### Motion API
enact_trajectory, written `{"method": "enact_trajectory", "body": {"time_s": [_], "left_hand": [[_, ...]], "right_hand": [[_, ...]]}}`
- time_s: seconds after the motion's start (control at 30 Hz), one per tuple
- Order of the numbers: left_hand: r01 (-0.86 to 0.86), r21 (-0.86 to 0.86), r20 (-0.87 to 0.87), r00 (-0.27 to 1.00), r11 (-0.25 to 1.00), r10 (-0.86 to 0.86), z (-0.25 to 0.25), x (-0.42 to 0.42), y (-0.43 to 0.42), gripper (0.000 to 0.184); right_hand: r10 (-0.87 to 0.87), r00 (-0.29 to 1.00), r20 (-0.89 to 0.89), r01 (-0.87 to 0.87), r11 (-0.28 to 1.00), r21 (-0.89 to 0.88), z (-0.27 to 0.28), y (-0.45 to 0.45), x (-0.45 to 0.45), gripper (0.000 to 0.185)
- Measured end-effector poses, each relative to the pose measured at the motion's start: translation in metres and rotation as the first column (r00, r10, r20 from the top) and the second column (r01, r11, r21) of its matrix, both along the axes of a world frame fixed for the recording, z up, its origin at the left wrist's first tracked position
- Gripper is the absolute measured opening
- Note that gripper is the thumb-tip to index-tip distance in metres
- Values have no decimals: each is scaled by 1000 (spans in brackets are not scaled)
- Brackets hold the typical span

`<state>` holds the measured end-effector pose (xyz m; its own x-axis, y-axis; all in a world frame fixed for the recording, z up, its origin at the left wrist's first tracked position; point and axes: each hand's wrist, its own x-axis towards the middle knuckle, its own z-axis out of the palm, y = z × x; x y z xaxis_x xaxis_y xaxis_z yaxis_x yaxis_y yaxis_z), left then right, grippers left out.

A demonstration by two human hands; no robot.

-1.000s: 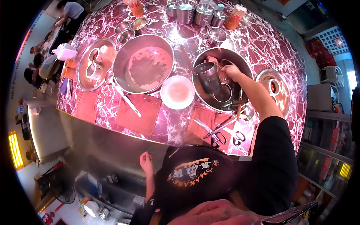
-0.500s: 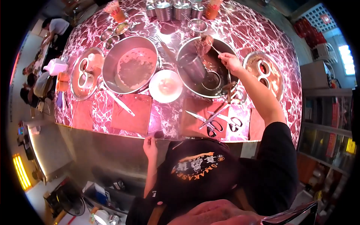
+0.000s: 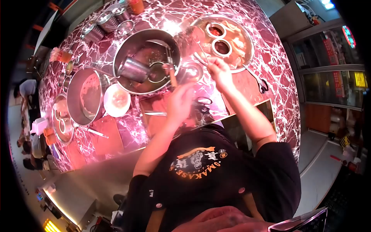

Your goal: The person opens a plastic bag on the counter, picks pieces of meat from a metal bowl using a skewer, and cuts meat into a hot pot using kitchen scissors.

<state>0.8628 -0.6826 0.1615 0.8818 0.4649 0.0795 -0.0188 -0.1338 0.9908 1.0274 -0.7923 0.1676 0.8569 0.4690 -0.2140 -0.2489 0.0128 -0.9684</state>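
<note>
My right hand [image 3: 219, 73] is closed on what look like thin metal tongs [image 3: 201, 56], between the deep pot and the right-hand tray. A blurred brown piece [image 3: 188, 38] hangs at their far end; its kind is unclear. My left hand [image 3: 181, 101] is smeared by motion above the near rim of the deep metal pot [image 3: 125, 83]. Inside that pot are dark liquid, a perforated metal cylinder [image 3: 134, 70] and a round strainer or ladle [image 3: 157, 72]. Scissors [image 3: 203, 103] lie partly hidden beside my left hand. The oval tray [image 3: 247, 46] carries food and two sauce cups [image 3: 221, 47].
A second pot [image 3: 75, 91] and a white bowl [image 3: 116, 100] stand to the left. Beyond them is another food tray [image 3: 58, 133]. More scissors [image 3: 262, 84] rest by the right-hand tray. Metal canisters [image 3: 107, 20] line the back. Other people are at the far left.
My view has turned right. My right hand has carried the tongs and brown piece out from over the pot toward the right-hand tray. My left hand has risen from the table edge to the pot.
</note>
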Motion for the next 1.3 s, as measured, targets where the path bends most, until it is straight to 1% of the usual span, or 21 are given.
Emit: {"method": "enact_trajectory", "body": {"time_s": [0.03,0.07,0.1,0.17,0.23,0.27,0.37,0.4,0.5,0.53,0.63,0.7,0.77,0.83,0.93,0.97,1.0,1.1,1.17,1.23,1.3], "left_hand": [[-27,95,69,997,995,20,-26,30,-19,25],[-39,-10,-30,999,999,39,-39,54,-42,27],[-50,36,-112,992,998,53,-34,74,-62,30],[-28,-21,-171,985,999,24,-68,112,-98,33],[-36,-229,-299,954,973,-35,-62,136,-135,32],[-90,-342,-243,970,935,4,-79,147,-152,29],[-158,-663,-216,976,731,16,-103,171,-173,24],[-145,-689,-190,982,710,16,-98,177,-178,20],[-74,-729,-113,993,680,-13,-104,185,-182,16],[-72,-696,-126,992,715,-22,-96,185,-185,13],[-296,-600,-265,950,743,165,-99,188,-180,13],[-332,-565,-331,930,755,161,-99,181,-167,16],[-383,-524,-401,899,761,175,-97,173,-153,17],[-318,-570,-345,929,758,131,-106,159,-146,18],[-300,-525,-307,940,796,151,-104,153,-143,17],[-220,-281,-239,959,934,154,-106,151,-141,17],[-140,-7,-172,976,990,137,-103,149,-137,17],[-170,-144,-139,979,975,150,-92,146,-140,17],[-319,-550,-274,942,772,194,-73,146,-145,17],[-325,-527,-273,940,785,207,-73,144,-146,17],[-329,-494,-268,938,805,219,-76,141,-145,18]], "right_hand": [[-56,998,15,56,998,-9,-27,-18,-1,11],[-131,991,8,130,986,103,-60,-35,1,11],[-173,979,113,166,984,63,-80,-53,3,11],[-192,981,22,187,974,127,-113,-88,13,12],[-227,974,12,221,960,170,-141,-108,20,12],[-246,969,11,240,952,189,-152,-117,25,12],[-230,966,119,217,969,117,-162,-138,36,10],[-179,974,141,177,984,26,-156,-145,38,10],[-162,968,193,155,987,49,-144,-158,42,13],[-111,987,120,106,993,45,-146,-165,46,19],[126,815,565,73,946,-315,-133,-228,82,24],[245,733,634,273,749,-604,-141,-285,112,31],[345,698,628,334,618,-711,-173,-338,143,39],[459,741,490,244,495,-834,-161,-353,149,46],[507,789,348,60,499,-865,-166,-359,168,51],[532,788,310,20,480,-877,-170,-362,175,52],[532,804,265,-50,504,-862,-170,-363,183,55],[635,740,223,-110,441,-891,-166,-368,192,53],[647,729,223,-104,427,-898,-158,-363,191,49],[650,740,175,-121,383,-916,-160,-359,193,46],[554,827,97,-225,484,-846,-147,-357,200,47]]}}
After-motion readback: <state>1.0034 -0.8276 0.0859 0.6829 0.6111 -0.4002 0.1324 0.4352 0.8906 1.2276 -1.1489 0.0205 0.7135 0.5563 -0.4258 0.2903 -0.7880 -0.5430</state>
